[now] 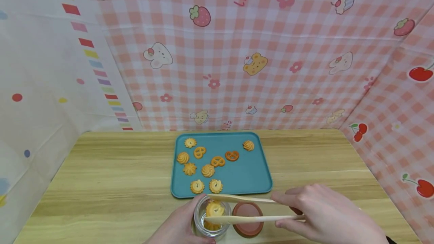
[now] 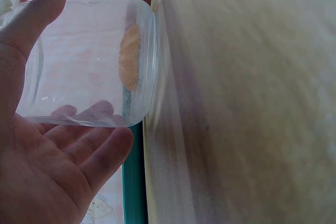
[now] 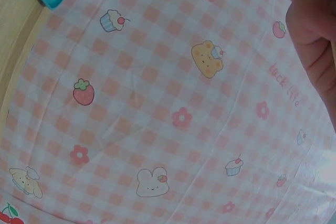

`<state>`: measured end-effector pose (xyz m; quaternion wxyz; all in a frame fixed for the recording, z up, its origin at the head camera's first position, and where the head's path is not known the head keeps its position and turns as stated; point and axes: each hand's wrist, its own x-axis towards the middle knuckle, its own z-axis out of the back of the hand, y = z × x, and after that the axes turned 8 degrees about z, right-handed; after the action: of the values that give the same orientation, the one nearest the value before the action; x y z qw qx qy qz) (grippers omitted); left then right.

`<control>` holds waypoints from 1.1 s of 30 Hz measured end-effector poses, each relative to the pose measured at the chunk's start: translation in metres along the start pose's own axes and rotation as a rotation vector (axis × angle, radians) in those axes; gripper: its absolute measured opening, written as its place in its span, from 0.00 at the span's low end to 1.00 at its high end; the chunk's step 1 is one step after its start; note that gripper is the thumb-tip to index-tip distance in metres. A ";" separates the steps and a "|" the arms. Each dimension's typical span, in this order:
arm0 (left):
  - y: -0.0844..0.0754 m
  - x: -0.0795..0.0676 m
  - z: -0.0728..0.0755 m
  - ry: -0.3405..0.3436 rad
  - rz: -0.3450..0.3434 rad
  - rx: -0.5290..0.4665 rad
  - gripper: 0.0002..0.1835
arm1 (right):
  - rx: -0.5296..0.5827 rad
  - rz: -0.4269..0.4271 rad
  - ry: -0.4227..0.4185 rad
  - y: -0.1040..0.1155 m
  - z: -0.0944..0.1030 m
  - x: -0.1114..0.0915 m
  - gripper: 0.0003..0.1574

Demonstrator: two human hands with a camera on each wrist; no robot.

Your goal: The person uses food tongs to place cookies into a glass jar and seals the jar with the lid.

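My left hand (image 1: 181,223) holds a clear glass jar (image 2: 79,61), thumb on one side and fingers on the other. Inside, a cookie (image 2: 129,59) lies at the jar's bottom. From above, a flower-shaped cookie (image 1: 215,209) shows within the mouth, and part of another appears below it. My right hand (image 1: 325,212) grips pale wooden tongs (image 1: 251,219). Their arms stand apart, with the tips over the jar mouth on either side of the upper cookie; whether they touch it I cannot tell. In the right wrist view only part of the right hand (image 3: 315,30) shows.
Behind the jar, a teal tray (image 1: 247,180) carries several cookies and pretzels, including a dark pretzel (image 1: 232,156) and a swirl cookie (image 1: 248,145). A reddish-brown round lid (image 1: 248,225) lies beside the jar under the tongs. Printed cloth (image 1: 223,40) hangs around the wooden table (image 1: 112,183).
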<state>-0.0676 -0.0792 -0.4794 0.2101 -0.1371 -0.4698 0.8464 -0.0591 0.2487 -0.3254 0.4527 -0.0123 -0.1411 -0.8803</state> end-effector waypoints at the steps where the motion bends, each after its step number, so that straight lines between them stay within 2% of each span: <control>1: 0.000 0.000 0.000 -0.001 -0.001 0.002 0.48 | 0.001 0.009 0.000 0.000 0.000 0.000 0.19; 7: 0.000 0.000 0.000 -0.010 -0.010 0.020 0.48 | -0.013 0.036 -0.003 -0.001 -0.003 0.001 0.20; 17: -0.001 -0.001 0.001 0.004 0.010 -0.001 0.48 | -0.046 0.039 0.002 0.000 -0.004 0.004 0.14; 27: -0.002 0.000 0.001 -0.001 -0.008 0.001 0.46 | 0.057 -0.078 0.082 0.000 -0.003 0.000 0.31; 30: -0.002 0.000 0.001 0.006 -0.010 -0.016 0.47 | 0.048 -0.097 0.054 -0.001 -0.003 0.000 0.32; 33: -0.001 0.000 0.001 0.016 -0.007 -0.029 0.46 | 0.001 -0.077 -0.010 -0.002 -0.004 0.000 0.29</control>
<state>-0.0677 -0.0789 -0.4778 0.2146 -0.1454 -0.4810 0.8375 -0.0604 0.2489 -0.3302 0.4177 -0.0111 -0.1444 -0.8970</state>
